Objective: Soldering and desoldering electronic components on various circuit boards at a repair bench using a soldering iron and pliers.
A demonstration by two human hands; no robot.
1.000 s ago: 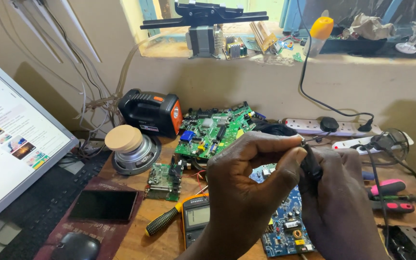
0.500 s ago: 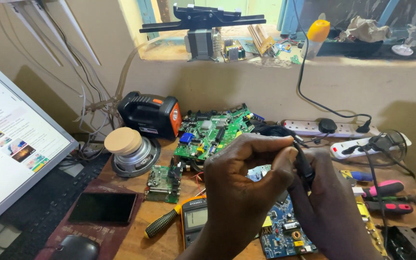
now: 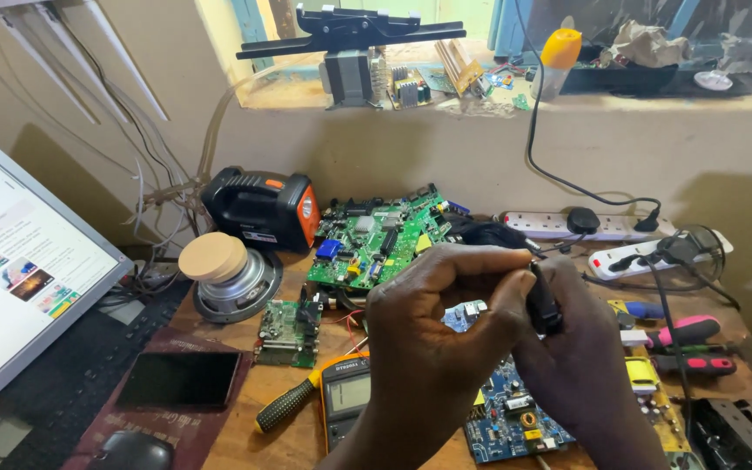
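The black probe-like tool (image 3: 543,300) sits upright between both hands, raised above the blue circuit board (image 3: 506,409) at the near middle of the worktop (image 3: 237,435). The left hand (image 3: 433,339) has its grip closed around the tool, thumb and fingertips pinched on its upper end; the right hand (image 3: 580,348) is wrapped round its lower part from the right. What lies under the tool's tip cannot be seen, as the hands cover it.

The likeliest slip, in my judgement, is at that pinch: the tool is thin and smooth-looking, and a thin black lead (image 3: 567,248) trails from it toward the far right, where the white power strips (image 3: 559,224) lie. A tug on that lead could twist the tool out of the fingers and drop it onto the blue circuit board, where a metal tip might bridge bare contacts.

The crowding adds risk too. The yellow-edged multimeter (image 3: 345,392) and a screwdriver with a black ribbed handle (image 3: 287,405) lie just beside the left wrist, and a sweep of the forearm could knock them. The green circuit board (image 3: 376,239) leans farther back, clear of the hands.
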